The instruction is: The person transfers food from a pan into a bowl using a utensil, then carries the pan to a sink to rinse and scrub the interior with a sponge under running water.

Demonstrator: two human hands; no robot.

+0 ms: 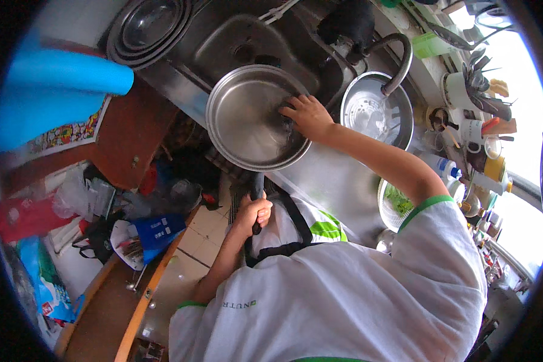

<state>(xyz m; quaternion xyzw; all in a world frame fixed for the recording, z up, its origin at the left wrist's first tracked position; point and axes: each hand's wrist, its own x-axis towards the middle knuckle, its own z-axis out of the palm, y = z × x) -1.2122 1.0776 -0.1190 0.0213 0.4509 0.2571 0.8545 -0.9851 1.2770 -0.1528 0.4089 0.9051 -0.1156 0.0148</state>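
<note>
A stainless steel pan (244,122) is held tilted over the near edge of the sink. My left hand (252,212) is wrapped around its black handle (257,183), close to my body. Inside the pan, my right hand (312,118) presses a dark scrubbing pad (288,126) against the right part of the interior. My fingers hide much of the pad, so its exact kind is unclear. Dark smudges and wet marks show on the metal below it. To the right of that hand, a metal bowl (371,113) with water in it sits under the curved faucet (405,59).
The steel sink (226,40) lies beyond the pan. Nested metal bowls (151,27) stand at upper left. A white colander (391,217) with green leaves is on the counter, under my right arm. Bottles (443,165) and a utensil holder (454,88) line the window side.
</note>
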